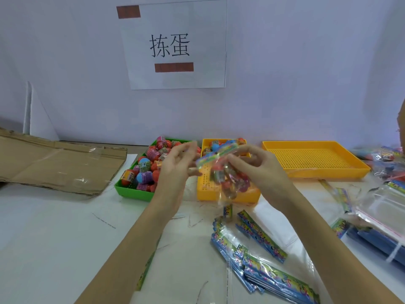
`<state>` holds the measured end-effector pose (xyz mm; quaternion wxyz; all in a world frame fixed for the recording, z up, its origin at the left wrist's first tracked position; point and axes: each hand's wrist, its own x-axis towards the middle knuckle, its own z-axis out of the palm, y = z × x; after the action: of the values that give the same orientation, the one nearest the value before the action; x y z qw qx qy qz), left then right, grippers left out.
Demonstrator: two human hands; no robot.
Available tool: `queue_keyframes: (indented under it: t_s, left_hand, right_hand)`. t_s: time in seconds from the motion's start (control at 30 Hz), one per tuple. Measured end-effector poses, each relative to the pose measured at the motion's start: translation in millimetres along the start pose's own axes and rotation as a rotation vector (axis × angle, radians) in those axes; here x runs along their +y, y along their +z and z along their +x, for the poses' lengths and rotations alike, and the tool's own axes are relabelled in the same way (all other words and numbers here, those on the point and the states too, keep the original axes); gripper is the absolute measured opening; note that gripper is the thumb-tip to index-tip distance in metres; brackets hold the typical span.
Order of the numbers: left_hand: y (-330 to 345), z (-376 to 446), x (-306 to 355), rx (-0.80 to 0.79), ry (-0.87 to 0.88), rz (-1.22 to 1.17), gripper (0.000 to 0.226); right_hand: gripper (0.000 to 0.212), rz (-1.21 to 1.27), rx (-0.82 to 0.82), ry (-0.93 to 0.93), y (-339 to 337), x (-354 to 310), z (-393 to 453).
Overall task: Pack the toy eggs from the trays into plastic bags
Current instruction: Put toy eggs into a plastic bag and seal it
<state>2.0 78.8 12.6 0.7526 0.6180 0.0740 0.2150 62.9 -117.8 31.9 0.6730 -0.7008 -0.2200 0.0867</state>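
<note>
My left hand (178,163) is motion-blurred at the fingertips, so I can't tell if it actually touches the filled bag (228,174). That bag is smeared too: the eggs inside can't be counted, and the header print is unreadable. My right hand (254,165) covers the bag's right side. Behind the bag, the small yellow tray (228,195) is mostly hidden by bag and hands. Left of that tray, my left wrist covers the green tray's (131,189) near right corner. Far right of it, a pile of packed bags (385,159) runs off the frame edge, probably filled ones. Brown object (401,128) above them is cut off, unidentifiable.
</note>
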Motion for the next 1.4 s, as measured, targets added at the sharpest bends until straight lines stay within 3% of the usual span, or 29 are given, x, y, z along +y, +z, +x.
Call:
queue_keyframes:
  t_s: [0.07, 0.13, 0.27, 0.4, 0.57, 0.77, 0.87, 1.03, 1.4]
  left_hand:
    - [0.7, -2.7, -2.3, -0.151, -0.023, 0.196, 0.045]
    - [2.1, -6.6, -3.5, -0.174, -0.017, 0.213, 0.034]
    - [3.5, -4.9, -2.0, 0.114, 0.037, -0.031, 0.02]
    - [0.5, -1.8, -5.5, 0.268, 0.121, 0.067, 0.013]
    - [3.0, -1.9, -6.8, 0.257, 0.17, 0.112, 0.006]
    - [2.7, -6.5, -3.1, 0.104, 0.179, 0.151, 0.034]
    - [4.5, -10.0, -0.5, 0.115, 0.305, 0.283, 0.027]
    - [9.2, -13.6, 3.3, 0.171, 0.462, 0.442, 0.018]
    - [12.8, -13.8, 2.8, 0.199, 0.513, 0.46, 0.017]
  right_hand:
    - [0.025, -0.066, -0.125, -0.012, 6.8, 0.7, -4.3]
    - [0.022, -0.109, -0.131, -0.067, 13.8, 1.1, -4.6]
    - [0.027, 0.042, 0.017, 0.008, 17.0, 2.2, -1.5]
    - [0.02, 0.259, -0.011, 0.181, 16.5, 2.1, -4.1]
    - [0.023, 0.371, 0.043, 0.2, 13.1, -2.5, -3.0]
    - [0.021, 0.351, -0.014, 0.236, 10.5, -5.0, -2.3]
    - [0.026, 0.323, -0.034, 0.261, 13.6, -5.2, -2.6]
    - [0.023, 0.285, 0.021, 0.246, 18.3, -3.8, -3.6]
    - [0.014, 0.237, 0.274, 0.083, 34.1, -1.2, -5.5]
